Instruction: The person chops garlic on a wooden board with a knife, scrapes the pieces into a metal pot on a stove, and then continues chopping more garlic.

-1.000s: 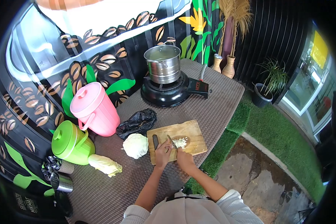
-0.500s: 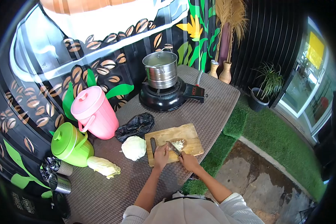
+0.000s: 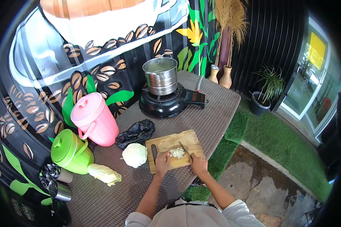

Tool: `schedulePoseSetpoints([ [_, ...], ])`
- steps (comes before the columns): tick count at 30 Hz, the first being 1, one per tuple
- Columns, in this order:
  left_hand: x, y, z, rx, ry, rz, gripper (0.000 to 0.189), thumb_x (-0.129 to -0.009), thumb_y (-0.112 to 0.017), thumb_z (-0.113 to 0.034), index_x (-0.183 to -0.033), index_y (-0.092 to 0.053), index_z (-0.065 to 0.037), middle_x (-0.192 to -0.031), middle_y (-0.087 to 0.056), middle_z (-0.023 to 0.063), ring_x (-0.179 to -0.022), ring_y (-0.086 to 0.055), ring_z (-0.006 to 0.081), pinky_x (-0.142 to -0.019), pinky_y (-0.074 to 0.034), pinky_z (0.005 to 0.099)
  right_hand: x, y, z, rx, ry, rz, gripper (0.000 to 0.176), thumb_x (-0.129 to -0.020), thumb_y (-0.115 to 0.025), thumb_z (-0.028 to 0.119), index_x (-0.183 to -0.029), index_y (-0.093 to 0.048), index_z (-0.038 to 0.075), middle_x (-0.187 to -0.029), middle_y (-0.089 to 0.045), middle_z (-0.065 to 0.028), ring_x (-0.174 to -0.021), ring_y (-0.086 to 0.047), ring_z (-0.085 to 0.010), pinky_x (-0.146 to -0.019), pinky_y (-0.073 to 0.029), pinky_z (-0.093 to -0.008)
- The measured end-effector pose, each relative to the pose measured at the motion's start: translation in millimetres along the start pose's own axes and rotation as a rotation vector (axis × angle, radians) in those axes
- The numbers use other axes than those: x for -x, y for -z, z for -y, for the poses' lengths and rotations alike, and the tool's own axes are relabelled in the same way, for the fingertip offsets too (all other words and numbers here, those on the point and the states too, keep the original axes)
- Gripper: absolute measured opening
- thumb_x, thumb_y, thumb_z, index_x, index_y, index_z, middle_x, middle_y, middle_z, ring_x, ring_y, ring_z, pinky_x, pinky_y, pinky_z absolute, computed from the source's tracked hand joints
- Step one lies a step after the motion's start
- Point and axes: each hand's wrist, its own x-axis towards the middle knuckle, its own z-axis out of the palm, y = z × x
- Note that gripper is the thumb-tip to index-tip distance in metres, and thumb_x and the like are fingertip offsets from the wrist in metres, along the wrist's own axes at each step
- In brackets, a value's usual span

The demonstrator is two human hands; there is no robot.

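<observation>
Shredded cabbage [image 3: 177, 152] lies in a small pale pile on the wooden cutting board [image 3: 187, 137], between the two hands and just ahead of the fingertips. The right hand [image 3: 198, 163] is closed around a knife [image 3: 185, 148]. The handle is hidden inside the fist, and only a thin sliver of blade shows, slanting away from the hand to the right of the pile; whether it touches the board cannot be made out. The left hand [image 3: 162, 160] rests on the board's near edge with its fingers curled under, knuckles just beside the pile. Whether it pinches any cabbage cannot be told. A dark narrow shape [image 3: 154, 151] sits on the board just left of that hand, too small to identify.

Left of the left hand, off the board, sits a cabbage head [image 3: 135, 155], with a black plastic bag [image 3: 135, 132] beyond it. Farther left lie a loose cabbage wedge [image 3: 104, 174], a green lidded jug [image 3: 70, 151] and a pink lidded jug [image 3: 94, 119]. Well ahead of both hands, a steel pot [image 3: 161, 75] stands on a black gas stove [image 3: 166, 102]. Steel cups [image 3: 58, 185] at the far left are partly lost in the dark lens rim.
</observation>
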Motion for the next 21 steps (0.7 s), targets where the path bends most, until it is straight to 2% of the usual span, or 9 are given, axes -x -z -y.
schedulePoseSetpoints([
  [5,-4,-4,0,-0.018,-0.036,-0.044,0.018,-0.085,-0.057,-0.005,-0.098,-0.066,0.002,-0.082,-0.063,0.0168,-0.081,-0.057,0.0326,-0.074,-0.047,0.0399,13,-7,15,-0.035,-0.014,0.054,0.021,-0.091,-0.051,0.031,-0.095,-0.054,0.01,-0.069,-0.064,-0.0182,-0.066,-0.065,-0.0384,-0.06,-0.052,-0.0493],
  [9,-6,-2,0,-0.003,-0.003,-0.017,0.017,-0.083,-0.06,-0.005,-0.097,-0.066,0.002,-0.083,-0.063,0.0162,-0.082,-0.058,0.0325,-0.075,-0.047,0.0397,12,4,16,-0.112,0.027,0.066,0.022,-0.091,-0.051,0.03,-0.095,-0.053,0.008,-0.069,-0.064,-0.0197,-0.065,-0.064,-0.0401,-0.059,-0.051,-0.0486],
  [12,-8,0,-1,-0.025,-0.012,0.005,0.018,-0.082,-0.061,-0.006,-0.097,-0.067,0.001,-0.084,-0.063,0.015,-0.083,-0.058,0.0319,-0.076,-0.047,0.0389,6,7,16,-0.163,-0.02,0.044,0.024,-0.092,-0.051,0.03,-0.096,-0.052,0.006,-0.07,-0.064,-0.0203,-0.067,-0.063,-0.0408,-0.06,-0.051,-0.0491],
  [19,-6,0,-3,-0.077,0.005,0.042,0.022,-0.082,-0.062,-0.011,-0.1,-0.067,0.0,-0.087,-0.062,0.012,-0.087,-0.057,0.0297,-0.081,-0.044,0.0388,11,-3,22,-0.058,-0.008,0.085,0.025,-0.093,-0.049,0.03,-0.097,-0.05,0.005,-0.071,-0.064,-0.0209,-0.068,-0.064,-0.0412,-0.06,-0.051,-0.0496],
  [21,-8,-1,-2,-0.064,0.003,0.036,0.022,-0.082,-0.062,-0.011,-0.1,-0.067,0.0,-0.087,-0.062,0.0118,-0.087,-0.057,0.0295,-0.081,-0.044,0.0387,14,-9,26,-0.034,-0.045,0.12,0.025,-0.093,-0.049,0.029,-0.101,-0.048,0.006,-0.072,-0.064,-0.0213,-0.068,-0.065,-0.0399,-0.06,-0.052,-0.0489],
])
